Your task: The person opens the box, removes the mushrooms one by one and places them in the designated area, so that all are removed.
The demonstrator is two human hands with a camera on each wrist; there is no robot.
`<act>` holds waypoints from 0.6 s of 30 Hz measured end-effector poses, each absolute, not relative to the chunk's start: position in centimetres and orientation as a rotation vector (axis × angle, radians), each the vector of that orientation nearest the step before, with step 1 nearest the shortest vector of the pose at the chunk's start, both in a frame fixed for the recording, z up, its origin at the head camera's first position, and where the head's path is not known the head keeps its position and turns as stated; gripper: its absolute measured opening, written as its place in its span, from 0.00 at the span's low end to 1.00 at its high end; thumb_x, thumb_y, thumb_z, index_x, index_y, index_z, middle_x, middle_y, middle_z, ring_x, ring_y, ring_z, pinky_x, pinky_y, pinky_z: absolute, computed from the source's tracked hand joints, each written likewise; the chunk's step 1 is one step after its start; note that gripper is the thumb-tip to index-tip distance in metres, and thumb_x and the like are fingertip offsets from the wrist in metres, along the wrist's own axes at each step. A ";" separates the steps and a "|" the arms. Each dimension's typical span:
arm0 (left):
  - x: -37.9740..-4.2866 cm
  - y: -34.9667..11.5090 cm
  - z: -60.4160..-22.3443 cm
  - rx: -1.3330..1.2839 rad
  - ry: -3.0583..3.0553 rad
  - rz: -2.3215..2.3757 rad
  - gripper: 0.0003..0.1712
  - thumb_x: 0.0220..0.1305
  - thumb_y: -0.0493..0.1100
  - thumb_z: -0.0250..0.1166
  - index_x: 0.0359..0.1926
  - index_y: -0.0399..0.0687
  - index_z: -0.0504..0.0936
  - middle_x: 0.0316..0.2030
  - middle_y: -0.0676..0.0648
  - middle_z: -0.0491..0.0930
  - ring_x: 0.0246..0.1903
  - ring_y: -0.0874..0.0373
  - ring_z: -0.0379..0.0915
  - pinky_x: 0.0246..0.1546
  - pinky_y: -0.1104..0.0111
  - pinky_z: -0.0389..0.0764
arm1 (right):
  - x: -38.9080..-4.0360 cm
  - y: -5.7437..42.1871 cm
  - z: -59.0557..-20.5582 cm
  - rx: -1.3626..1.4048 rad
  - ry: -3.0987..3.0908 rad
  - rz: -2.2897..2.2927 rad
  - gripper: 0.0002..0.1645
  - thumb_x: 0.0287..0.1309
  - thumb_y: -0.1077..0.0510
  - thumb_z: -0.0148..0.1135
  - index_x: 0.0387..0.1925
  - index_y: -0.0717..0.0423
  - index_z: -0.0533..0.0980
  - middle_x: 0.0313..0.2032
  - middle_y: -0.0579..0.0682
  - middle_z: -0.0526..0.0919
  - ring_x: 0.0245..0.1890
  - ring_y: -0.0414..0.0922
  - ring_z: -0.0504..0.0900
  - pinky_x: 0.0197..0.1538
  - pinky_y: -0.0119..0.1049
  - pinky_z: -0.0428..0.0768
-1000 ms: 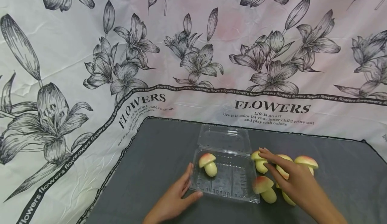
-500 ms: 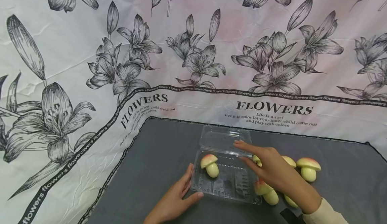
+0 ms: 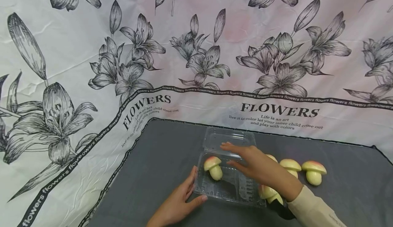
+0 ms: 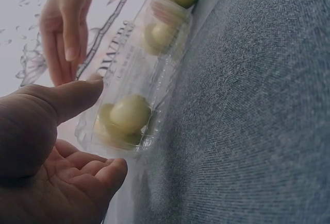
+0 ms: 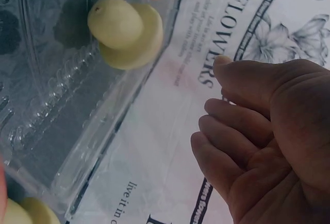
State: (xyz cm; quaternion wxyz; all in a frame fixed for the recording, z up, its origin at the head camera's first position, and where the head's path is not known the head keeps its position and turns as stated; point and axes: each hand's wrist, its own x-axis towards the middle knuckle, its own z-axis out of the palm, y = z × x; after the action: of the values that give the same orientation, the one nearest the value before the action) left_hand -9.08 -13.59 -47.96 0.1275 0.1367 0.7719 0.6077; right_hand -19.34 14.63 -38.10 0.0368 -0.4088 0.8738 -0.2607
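A clear plastic clamshell box (image 3: 225,187) lies with its lid (image 3: 215,138) folded back. At its left inside rests one yellow toy mushroom (image 3: 213,169) with a reddish cap, seen also in the right wrist view as a pale mushroom (image 5: 126,33). My left hand (image 3: 178,199) rests against the box's left edge and front corner, thumb and fingers apart. Above the box's right part hovers my right hand (image 3: 261,167), holding nothing. In the right wrist view, that right hand (image 5: 273,126) has its fingers loosely bent and its thumb apart.
Several more mushrooms lie right of the box, among them one mushroom (image 3: 314,173) at the far right and another mushroom (image 3: 290,165) beside it. Some are partly behind my right arm. A flower-printed cloth (image 3: 202,111) rises behind the grey table surface (image 3: 147,159).
My right hand has moved left from over the loose mushrooms to above the box, bringing its beige sleeve into view. The left hand stays at the box; the mushroom inside stays put.
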 end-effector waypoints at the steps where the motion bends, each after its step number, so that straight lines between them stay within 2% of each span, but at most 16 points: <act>1: -9.1 -13.5 -48.0 0.401 2.244 1.767 0.55 0.78 0.51 0.66 0.86 0.49 0.36 0.85 0.42 0.40 0.82 0.44 0.42 0.77 0.55 0.61 | -19.5 14.4 -38.2 -1.262 2.675 -0.786 0.34 0.74 0.55 0.67 0.77 0.49 0.70 0.75 0.59 0.71 0.13 0.28 0.68 0.36 0.34 0.82; 9: -9.2 -13.4 -48.0 0.400 2.221 1.766 0.56 0.78 0.51 0.66 0.86 0.52 0.35 0.85 0.41 0.40 0.82 0.43 0.42 0.77 0.55 0.62 | -20.4 12.7 -39.4 -1.321 2.602 -0.694 0.34 0.72 0.61 0.68 0.76 0.54 0.71 0.75 0.62 0.70 0.09 0.31 0.65 0.26 0.28 0.77; 18: -9.4 -13.3 -47.9 0.404 2.203 1.784 0.56 0.78 0.51 0.66 0.86 0.49 0.35 0.85 0.43 0.38 0.83 0.45 0.39 0.77 0.56 0.59 | -20.9 11.3 -40.3 -1.354 2.609 -0.587 0.32 0.72 0.58 0.68 0.74 0.55 0.73 0.74 0.57 0.72 0.10 0.31 0.68 0.27 0.28 0.77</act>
State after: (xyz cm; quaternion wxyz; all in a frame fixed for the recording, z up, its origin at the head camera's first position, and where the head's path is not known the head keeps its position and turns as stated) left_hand -9.42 -13.33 -47.94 0.1387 0.1399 0.7618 0.6171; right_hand -20.87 11.27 -40.31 0.0720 -0.4505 0.8682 -0.1953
